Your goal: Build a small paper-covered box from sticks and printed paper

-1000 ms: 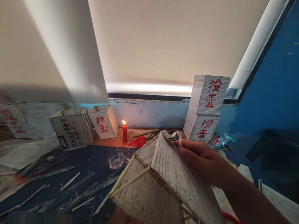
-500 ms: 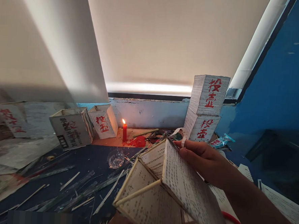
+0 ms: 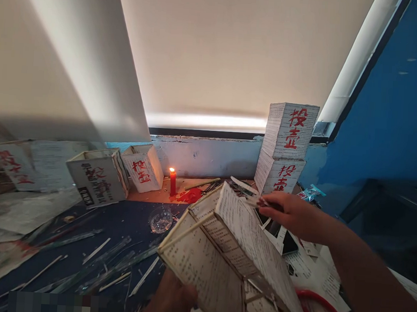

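Observation:
A paper-covered box frame (image 3: 205, 269) with stick edges is tilted at the lower middle, its open end facing up and left. My left hand (image 3: 177, 295) grips it from below at its left side; the fingers are partly hidden behind it. To the right of the box, my right hand (image 3: 279, 209) pinches a thin white paper strip (image 3: 245, 185), apart from the box's top corner. Printed text covers the box's paper sides.
A lit red candle (image 3: 173, 183) stands behind a clear round dish (image 3: 161, 220). Two stacked paper boxes (image 3: 291, 133) with red characters stand at the back right, more boxes (image 3: 142, 168) at the back left. Sticks, plastic strips and red-handled scissors (image 3: 319, 306) lie around.
My right hand has moved right, away from the box's edge, with the strip. The box has tipped and turned slightly, showing more of its inside, and my left hand shows more.

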Tool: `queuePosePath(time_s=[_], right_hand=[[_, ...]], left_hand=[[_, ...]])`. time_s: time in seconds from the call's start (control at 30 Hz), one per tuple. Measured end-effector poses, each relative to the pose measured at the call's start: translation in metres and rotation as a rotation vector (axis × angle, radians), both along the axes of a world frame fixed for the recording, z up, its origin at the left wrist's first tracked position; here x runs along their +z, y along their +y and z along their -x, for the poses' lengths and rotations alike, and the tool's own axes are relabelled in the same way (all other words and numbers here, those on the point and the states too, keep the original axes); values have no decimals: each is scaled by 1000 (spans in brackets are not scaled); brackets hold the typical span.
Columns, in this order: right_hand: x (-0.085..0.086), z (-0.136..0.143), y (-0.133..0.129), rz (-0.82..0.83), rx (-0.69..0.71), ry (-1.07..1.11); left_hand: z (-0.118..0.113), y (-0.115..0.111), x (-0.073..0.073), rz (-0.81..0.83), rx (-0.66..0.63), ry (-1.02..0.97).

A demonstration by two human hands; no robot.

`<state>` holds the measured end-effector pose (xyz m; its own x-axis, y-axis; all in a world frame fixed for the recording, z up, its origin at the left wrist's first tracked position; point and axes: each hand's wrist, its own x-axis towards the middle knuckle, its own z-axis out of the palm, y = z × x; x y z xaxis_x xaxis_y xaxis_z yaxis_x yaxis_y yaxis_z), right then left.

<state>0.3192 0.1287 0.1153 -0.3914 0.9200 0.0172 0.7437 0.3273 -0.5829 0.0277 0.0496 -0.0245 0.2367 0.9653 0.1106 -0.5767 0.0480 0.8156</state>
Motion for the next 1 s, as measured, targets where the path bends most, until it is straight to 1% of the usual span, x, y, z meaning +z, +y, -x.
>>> queuePosePath(time_s=[0.07,0.1,0.2,0.27,0.43,0.53,0.57,0.63,0.7,0.8,0.9,1.0], right_hand=[[-6,-5,-1,49,1,-63],[-9,-6,-2,80,-1,-84],[-13,-10,-3,165,-7,-115],[-12,-14,-2,197,0,-107],[-2,-26,-2,232,18,44],[-6,-36,-6,258,-37,133],[-10,-40,-6,272,-66,142],[-25,-47,-2,290,-138,113],[-45,-53,4,266,-236,25],[-79,-54,16,176,-397,-153],[-108,-48,24,121,-511,-292],[-126,-41,27,72,-556,-365]], left_hand=[[2,7,0,10,33,56],[4,10,0,35,36,53],[7,12,-1,128,57,-10],[6,11,2,176,87,-39],[-4,5,15,245,181,-68],[-8,7,18,250,193,-81],[-8,8,17,239,200,-88],[-6,11,14,227,200,-87],[-1,14,12,239,209,-69],[5,18,11,267,254,-41],[3,18,20,279,312,-16],[-4,15,33,333,362,26]])
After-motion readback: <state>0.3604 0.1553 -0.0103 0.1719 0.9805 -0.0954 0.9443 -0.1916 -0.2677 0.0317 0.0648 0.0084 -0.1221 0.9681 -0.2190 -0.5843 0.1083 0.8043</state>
